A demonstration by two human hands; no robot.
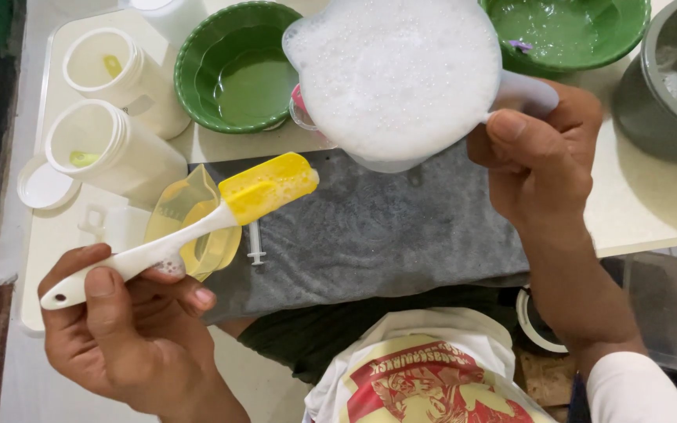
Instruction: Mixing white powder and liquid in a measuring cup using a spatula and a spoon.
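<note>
My left hand (127, 329) grips the white handle of a spatula (197, 227) with a yellow blade, which points up and right over a grey cloth (370, 235). Bits of foam cling to the handle near my fingers. My right hand (542, 164) holds the handle of a white jug (397, 74) filled to the brim with white foam, lifted above the cloth and tilted towards me. A small yellow measuring cup (190, 211) lies under the spatula, and a small syringe (256, 244) rests on the cloth beside it.
A green bowl (237, 70) with greenish liquid stands at the back, another green bowl (566, 31) at the back right. Two white tubs (111, 66) and a loose lid (41, 186) sit on the left. A dark grey pot (667, 78) is at the far right, a clear box (667, 313) below the counter.
</note>
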